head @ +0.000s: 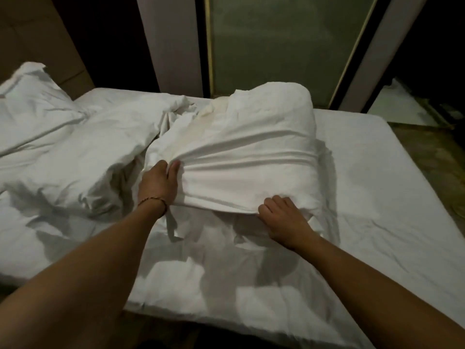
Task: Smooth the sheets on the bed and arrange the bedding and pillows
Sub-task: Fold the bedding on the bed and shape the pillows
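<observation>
brown headboard (30,36) at left — frosted glass panel (276,46) behind.

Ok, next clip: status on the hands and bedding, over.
Left hand grips the bunched white duvet; right hand pinches its near edge. Duvet heaped mid-bed, fitted white sheet bare beyond. Rumpled white pillow far left, nothing blocking.

Both hands, left hand (158,184) and right hand (283,220), grip a white pillow (246,152) on the bed (377,172).
</observation>
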Demonstrator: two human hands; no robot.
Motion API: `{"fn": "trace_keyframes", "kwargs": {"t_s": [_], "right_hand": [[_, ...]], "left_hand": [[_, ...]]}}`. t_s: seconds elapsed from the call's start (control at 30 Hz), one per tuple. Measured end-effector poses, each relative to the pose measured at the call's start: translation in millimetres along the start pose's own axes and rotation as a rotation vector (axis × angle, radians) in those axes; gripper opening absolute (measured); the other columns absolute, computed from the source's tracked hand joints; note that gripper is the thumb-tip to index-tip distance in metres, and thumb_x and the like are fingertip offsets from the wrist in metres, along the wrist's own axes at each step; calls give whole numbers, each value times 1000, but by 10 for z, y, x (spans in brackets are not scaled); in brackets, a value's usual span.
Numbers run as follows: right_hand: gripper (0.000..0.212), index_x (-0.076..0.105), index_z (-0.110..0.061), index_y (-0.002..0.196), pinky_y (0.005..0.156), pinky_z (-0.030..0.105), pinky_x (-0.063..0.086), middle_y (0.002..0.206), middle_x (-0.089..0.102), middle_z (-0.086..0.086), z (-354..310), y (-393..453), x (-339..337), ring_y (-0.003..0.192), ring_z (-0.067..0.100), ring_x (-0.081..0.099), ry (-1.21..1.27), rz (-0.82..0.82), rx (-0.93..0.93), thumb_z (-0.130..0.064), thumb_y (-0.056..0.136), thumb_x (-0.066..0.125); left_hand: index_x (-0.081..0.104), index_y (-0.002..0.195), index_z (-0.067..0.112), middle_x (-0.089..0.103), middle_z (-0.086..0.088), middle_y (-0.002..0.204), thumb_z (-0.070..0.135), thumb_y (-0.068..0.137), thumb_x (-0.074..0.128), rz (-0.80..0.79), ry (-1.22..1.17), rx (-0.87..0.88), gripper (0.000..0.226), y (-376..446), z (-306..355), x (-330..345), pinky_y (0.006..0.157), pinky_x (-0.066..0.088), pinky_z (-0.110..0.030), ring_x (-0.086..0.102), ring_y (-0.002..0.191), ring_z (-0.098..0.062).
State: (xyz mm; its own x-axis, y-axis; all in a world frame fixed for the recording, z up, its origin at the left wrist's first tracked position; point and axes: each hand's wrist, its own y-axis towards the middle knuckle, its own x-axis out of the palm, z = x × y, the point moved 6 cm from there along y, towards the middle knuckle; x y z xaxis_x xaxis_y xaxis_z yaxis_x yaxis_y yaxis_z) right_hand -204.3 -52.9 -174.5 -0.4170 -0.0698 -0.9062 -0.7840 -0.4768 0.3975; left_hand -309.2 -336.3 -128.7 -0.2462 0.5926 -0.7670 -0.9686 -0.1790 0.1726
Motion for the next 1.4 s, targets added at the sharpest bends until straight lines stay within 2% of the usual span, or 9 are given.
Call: {"fn": "trace_keyframes", "kwargs": {"t_s": [0.13, 0.23, 0.4, 0.67, 0.8, 0.9, 1.0, 1.2, 1.4], "right_hand": [[19, 47, -16, 84, 64, 39, 44, 83, 56, 8, 117, 1, 177, 72, 29, 51, -83, 55, 24, -30, 93, 56], [37, 54, -15, 87, 70, 40, 44, 90, 58, 9, 223, -86, 318, 79, 30, 53, -157, 17, 105, -49, 95, 41], [48, 58, -10, 92, 70, 40, 35, 92, 56, 10, 193, -305, 505, 80, 30, 50, -185, 143, 212, -58, 89, 51], [47, 60, -9, 89, 69, 41, 40, 85, 56, 12, 266, -670, 656, 78, 32, 52, -257, 298, 228, -55, 93, 52], [64, 58, -10, 118, 86, 45, 42, 116, 56, 15, 370, -785, 676, 103, 36, 52, -319, 240, 343, -66, 87, 52], [74, 54, -11, 125, 91, 48, 42, 121, 53, 15, 432, -871, 717, 108, 37, 51, -333, 232, 385, -73, 86, 42], [75, 58, -11, 119, 85, 46, 44, 110, 57, 15, 466, -869, 777, 98, 35, 53, -339, 215, 442, -75, 86, 39], [76, 56, -12, 71, 49, 40, 54, 64, 64, 13, 512, -757, 782, 55, 31, 64, -230, 200, 363, -74, 95, 21], [66, 55, -22, 109, 61, 34, 41, 100, 70, 2, 708, -883, 378, 86, 25, 69, -321, 104, 443, -72, 92, 15]], "left_hand": [[46, 75, 12, 64, -26, 97, 53, 102, 38, 38, -18, 94, 49, 208, 73, 166, 75, 41, -43, 58, 94, -45], [44, 63, 17, 62, -20, 85, 50, 103, 37, 78, -51, 130, 52, 338, 58, 262, 74, 41, -41, 58, 88, -41], [50, 68, 16, 63, -19, 84, 53, 102, 35, 195, -123, 147, 53, 337, -142, 407, 74, 44, -42, 57, 84, -39], [47, 65, 19, 50, 5, 63, 80, 83, 46, 342, -301, 229, 64, -218, -271, 822, 64, 35, -34, 48, 65, -22], [44, 62, 16, 49, 0, 62, 73, 83, 56, 426, -296, 276, 62, -377, -239, 898, 62, 32, -34, 49, 65, -26], [52, 67, 9, 60, -17, 74, 53, 95, 55, 453, -223, 324, 53, -373, -161, 891, 65, 29, -35, 57, 77, -38], [58, 73, 6, 65, -28, 86, 48, 99, 51, 516, -169, 364, 51, -308, -148, 726, 68, 32, -38, 60, 85, -44], [67, 83, 0, 66, -28, 91, 54, 98, 49, 529, -82, 378, 60, -80, -37, 235, 75, 43, -46, 60, 89, -45], [61, 71, 8, 66, -28, 88, 58, 96, 50, 530, -117, 338, 57, 101, -172, 75, 75, 42, -45, 60, 90, -45]]}}
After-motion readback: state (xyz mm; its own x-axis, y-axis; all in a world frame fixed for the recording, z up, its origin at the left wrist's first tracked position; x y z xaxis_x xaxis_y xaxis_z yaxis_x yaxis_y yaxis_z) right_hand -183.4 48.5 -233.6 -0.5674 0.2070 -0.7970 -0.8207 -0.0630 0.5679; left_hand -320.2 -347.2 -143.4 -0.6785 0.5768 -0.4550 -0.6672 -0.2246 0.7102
